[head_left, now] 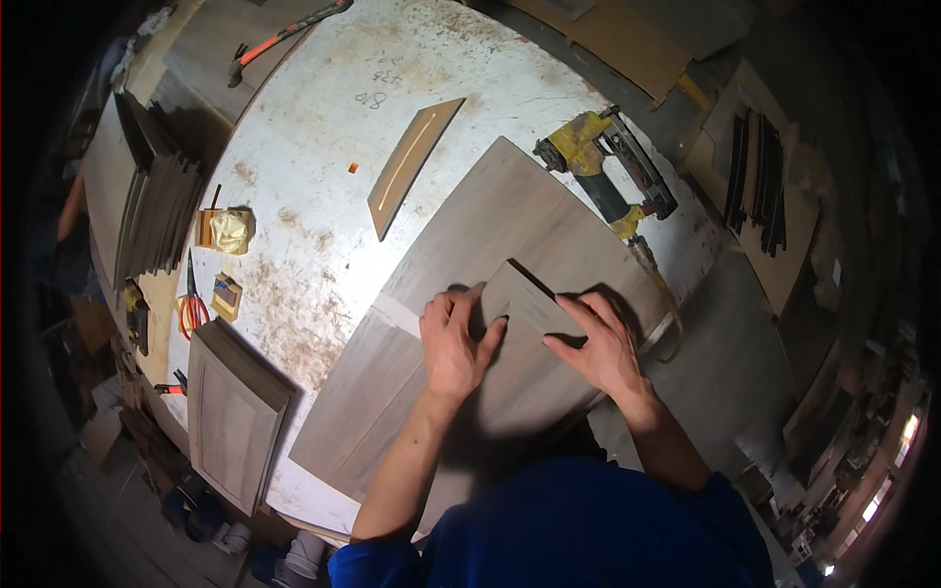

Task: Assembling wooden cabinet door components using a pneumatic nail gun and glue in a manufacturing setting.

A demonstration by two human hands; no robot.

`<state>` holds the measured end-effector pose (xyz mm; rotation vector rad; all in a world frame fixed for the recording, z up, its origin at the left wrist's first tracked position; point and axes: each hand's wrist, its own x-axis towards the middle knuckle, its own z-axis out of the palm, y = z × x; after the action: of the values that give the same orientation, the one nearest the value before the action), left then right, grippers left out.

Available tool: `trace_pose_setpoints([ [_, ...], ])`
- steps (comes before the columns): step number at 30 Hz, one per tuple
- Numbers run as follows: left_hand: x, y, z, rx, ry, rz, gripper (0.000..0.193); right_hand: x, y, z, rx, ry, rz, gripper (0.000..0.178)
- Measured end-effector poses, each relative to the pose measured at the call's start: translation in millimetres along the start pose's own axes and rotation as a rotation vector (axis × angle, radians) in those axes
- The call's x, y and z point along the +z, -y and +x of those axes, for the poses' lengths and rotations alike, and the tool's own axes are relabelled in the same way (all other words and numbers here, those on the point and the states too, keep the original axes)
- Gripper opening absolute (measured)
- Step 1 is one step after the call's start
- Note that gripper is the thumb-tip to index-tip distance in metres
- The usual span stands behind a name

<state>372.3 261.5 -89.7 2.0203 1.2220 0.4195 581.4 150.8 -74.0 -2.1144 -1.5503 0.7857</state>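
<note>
A small grey-brown wood-grain board (521,300) with a dark end edge lies over a larger wood-grain panel (500,211) in front of me. My left hand (457,343) grips its left edge, with thumb and fingers bent around it. On the opposite edge my right hand (600,345) holds it between the thumb underneath and the stretched fingers above. The board's near end blends into the shadow by my blue shirt. Beyond the panel lies a narrow brown strip (417,169) with a pale line of glue along it.
A yellow and black nail gun (600,167) with a hose rests by the panel's far right edge. Stacked panels (235,412) stand at the left of the white table (294,196). Red-handled pliers (193,312), a wrapped lump (230,231) and a hammer (279,39) lie farther off.
</note>
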Motion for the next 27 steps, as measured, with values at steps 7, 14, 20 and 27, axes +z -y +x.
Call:
trace_pose_setpoints([
  [7,4,-6,4,-0.003,-0.007,0.044,0.058,25,13,54,-0.201,-0.114,0.059,0.060],
  [14,6,0,5,-0.034,0.008,0.030,0.055,39,0,58,-0.178,-0.104,0.044,0.054],
  [20,7,0,5,-0.040,-0.002,0.037,0.057,34,3,59,-0.168,-0.062,0.046,0.055],
  [27,7,1,0,0.010,-0.017,0.070,0.059,27,11,58,-0.243,-0.119,0.023,0.056],
])
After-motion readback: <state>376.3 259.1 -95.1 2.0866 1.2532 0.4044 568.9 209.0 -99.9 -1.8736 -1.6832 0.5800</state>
